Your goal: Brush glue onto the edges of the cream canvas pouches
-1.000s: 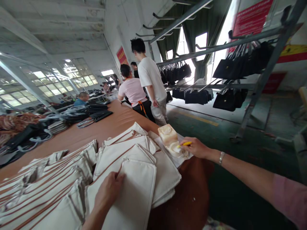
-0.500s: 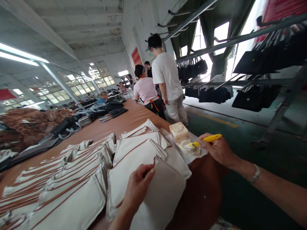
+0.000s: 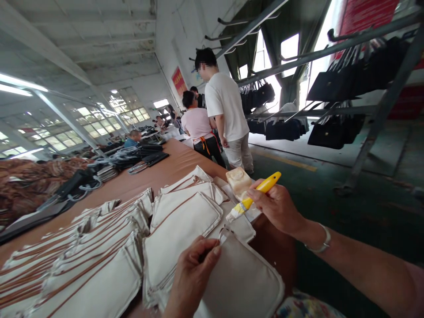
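Note:
My right hand grips a yellow-handled paintbrush, its pale, wet-looking bristles pointing down and left. Just below the bristles, my left hand pinches the corner of a cream fabric panel between thumb and fingers. The bristles are a small distance from that corner. Behind the brush stands a cream-coloured plastic container, partly hidden by my right hand. Beside my left hand, more cream panels with brown edging lie stacked and overlapping.
Rows of similar cream pieces cover the left of the brown tabletop. Black bags with handles lie farther back. Two people stand beyond the table. Black bags hang on a metal rack at right.
My right hand has lifted the brush away from the container and brought it left, near the held corner. The pinched panel has shifted slightly down and right; the view has turned a little.

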`<state>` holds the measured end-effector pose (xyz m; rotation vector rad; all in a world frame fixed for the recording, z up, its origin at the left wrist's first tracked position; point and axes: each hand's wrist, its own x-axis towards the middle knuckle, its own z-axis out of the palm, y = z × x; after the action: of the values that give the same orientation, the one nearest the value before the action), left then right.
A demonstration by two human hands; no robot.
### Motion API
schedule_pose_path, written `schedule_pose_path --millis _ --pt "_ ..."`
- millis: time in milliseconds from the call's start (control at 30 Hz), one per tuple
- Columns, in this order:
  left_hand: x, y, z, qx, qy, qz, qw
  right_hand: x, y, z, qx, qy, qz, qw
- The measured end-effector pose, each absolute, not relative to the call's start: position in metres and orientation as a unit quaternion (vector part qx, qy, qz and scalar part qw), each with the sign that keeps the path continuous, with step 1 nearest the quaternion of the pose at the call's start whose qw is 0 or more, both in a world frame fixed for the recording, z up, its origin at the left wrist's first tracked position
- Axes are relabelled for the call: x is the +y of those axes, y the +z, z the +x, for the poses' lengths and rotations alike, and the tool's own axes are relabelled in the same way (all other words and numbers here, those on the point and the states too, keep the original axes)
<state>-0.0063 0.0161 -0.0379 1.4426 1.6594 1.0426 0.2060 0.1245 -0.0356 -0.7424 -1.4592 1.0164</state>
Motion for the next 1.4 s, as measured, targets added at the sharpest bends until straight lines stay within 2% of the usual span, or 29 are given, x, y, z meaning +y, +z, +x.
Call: schedule_pose_path --millis 200,300,367,433,533,633,800,967,1233,1400 --pt "0.013 -0.038 -0.003 0.624 0.388 0.603 0.310 0.117 -0.038 0.213 -0.632 0.475 -0.283 0.543" --pt "0.005 -0.037 0.001 0.583 0.374 0.680 0.241 0.124 -0.039 0.219 -0.598 0.464 -0.300 0.581" --pt "-0.001 -0.033 0.004 0.549 0.353 0.738 0.172 0.127 -0.036 0.222 -0.557 0.510 -0.294 0.586" --pt "-0.006 -0.027 0.007 0.515 0.318 0.789 0.107 0.125 -0.030 0.224 -0.540 0.561 -0.277 0.563" --pt "-0.010 -0.020 0.007 0.492 0.284 0.821 0.048 0.116 -0.021 0.224 -0.594 0.597 -0.252 0.477" --pt "-0.011 -0.020 0.004 0.495 0.281 0.822 0.025 0.111 -0.014 0.230 -0.643 0.597 -0.234 0.419" --pt "-0.011 -0.024 -0.001 0.505 0.288 0.813 0.017 0.111 -0.010 0.234 -0.600 0.562 -0.267 0.502" --pt "-0.021 -0.018 0.002 0.502 0.291 0.815 -0.011 0.093 -0.018 0.229 -0.610 0.619 -0.255 0.425" --pt "-0.032 -0.010 0.022 0.455 0.210 0.853 -0.148 0.105 -0.019 0.257 -0.407 0.640 -0.358 0.545" --pt "-0.033 0.023 0.035 0.368 0.211 0.871 -0.249 0.115 -0.009 0.269 -0.360 0.603 -0.356 0.616"
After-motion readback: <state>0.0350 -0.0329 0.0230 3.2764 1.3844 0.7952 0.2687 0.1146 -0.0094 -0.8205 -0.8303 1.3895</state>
